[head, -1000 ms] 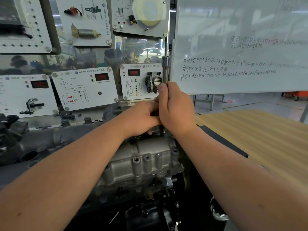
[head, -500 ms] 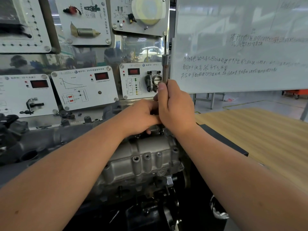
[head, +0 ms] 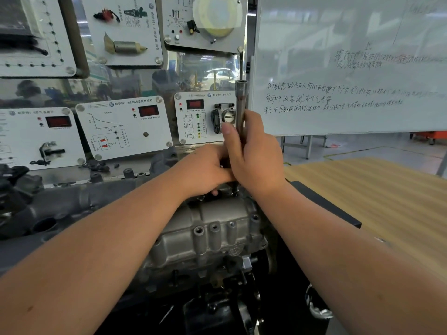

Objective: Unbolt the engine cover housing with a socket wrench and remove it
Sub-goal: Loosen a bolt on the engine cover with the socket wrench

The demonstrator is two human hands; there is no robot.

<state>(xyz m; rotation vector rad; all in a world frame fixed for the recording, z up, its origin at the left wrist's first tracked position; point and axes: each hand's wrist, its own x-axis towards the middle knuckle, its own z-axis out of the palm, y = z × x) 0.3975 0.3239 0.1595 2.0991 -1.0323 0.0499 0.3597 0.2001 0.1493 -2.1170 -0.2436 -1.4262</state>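
Gripping the upright steel socket wrench (head: pixel 240 105) at frame centre, the right hand (head: pixel 254 155) works a bolt atop the grey cast-aluminium engine cover housing (head: pixel 212 228); the left hand (head: pixel 205 170) curls around its base. Next likely comes steady turning.

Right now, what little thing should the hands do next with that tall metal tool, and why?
Probably turn the socket wrench a bit more. The right hand grips it upright, its tip down at the top edge of the engine cover housing, while the left hand steadies beside it. The housing is still seated.
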